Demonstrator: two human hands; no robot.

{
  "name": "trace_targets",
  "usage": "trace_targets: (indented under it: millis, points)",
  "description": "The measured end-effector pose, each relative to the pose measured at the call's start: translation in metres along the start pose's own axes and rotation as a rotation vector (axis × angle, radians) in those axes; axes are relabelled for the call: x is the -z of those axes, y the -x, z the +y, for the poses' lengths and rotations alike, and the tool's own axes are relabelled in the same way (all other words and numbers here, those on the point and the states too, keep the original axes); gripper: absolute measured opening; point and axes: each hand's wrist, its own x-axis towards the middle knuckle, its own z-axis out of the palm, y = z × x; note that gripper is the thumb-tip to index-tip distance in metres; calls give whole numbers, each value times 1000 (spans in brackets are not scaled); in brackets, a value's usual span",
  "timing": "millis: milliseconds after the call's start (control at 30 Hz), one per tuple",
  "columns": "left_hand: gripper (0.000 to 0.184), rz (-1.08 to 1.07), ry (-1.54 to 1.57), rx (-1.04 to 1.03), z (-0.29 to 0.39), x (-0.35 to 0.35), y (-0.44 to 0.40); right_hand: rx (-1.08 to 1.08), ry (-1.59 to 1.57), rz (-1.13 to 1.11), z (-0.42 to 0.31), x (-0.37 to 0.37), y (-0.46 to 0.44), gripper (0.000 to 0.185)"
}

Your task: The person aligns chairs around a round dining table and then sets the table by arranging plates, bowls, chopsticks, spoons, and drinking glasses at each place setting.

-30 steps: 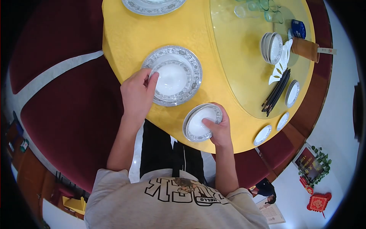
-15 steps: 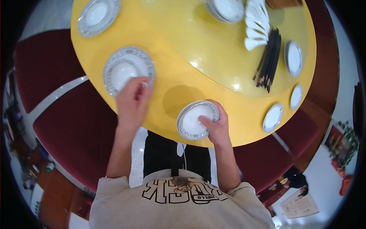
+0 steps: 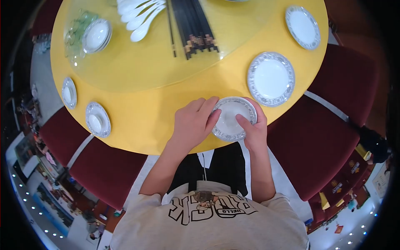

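A small stack of white bowls [image 3: 229, 121] with grey patterned rims is tilted above the table's near edge. My right hand [image 3: 256, 131] grips it from the right, thumb pressed inside the top bowl. From the left, my left hand [image 3: 193, 118] pinches the rim, its thumb at the edge and some fingertips hidden behind. How many bowls are stacked I cannot tell. Just right of the hands lies a patterned plate [image 3: 271, 79] with a bare centre, and beyond it a second plate [image 3: 302, 27], also bare.
On the glass turntable [image 3: 137, 75] are white spoons [image 3: 143, 27], black chopsticks [image 3: 196, 35], stacked dishes [image 3: 97, 35] and green-tinted glasses [image 3: 77, 35]. Two plates, including a near one [image 3: 104, 109], hold small bowls at left. Dark red chairs [image 3: 308, 137] surround the yellow table [image 3: 137, 137].
My view has swung right around the table. My left hand has moved from the plate with a bowl at left to the rim of the stack, which my right hand still holds.
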Motion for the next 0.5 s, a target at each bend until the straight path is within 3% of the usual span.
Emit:
trace_targets:
  millis: [333, 433, 500]
  points:
    - [18, -125, -21, -151, 44, -82, -74, 126, -132, 1, -14, 109, -32, 40]
    - [14, -115, 22, -76, 47, -90, -86, 122, -95, 41, -11, 130, -37, 37]
    - [14, -113, 66, 128, 47, -90, -97, 109, -154, 61, -7, 143, -41, 35]
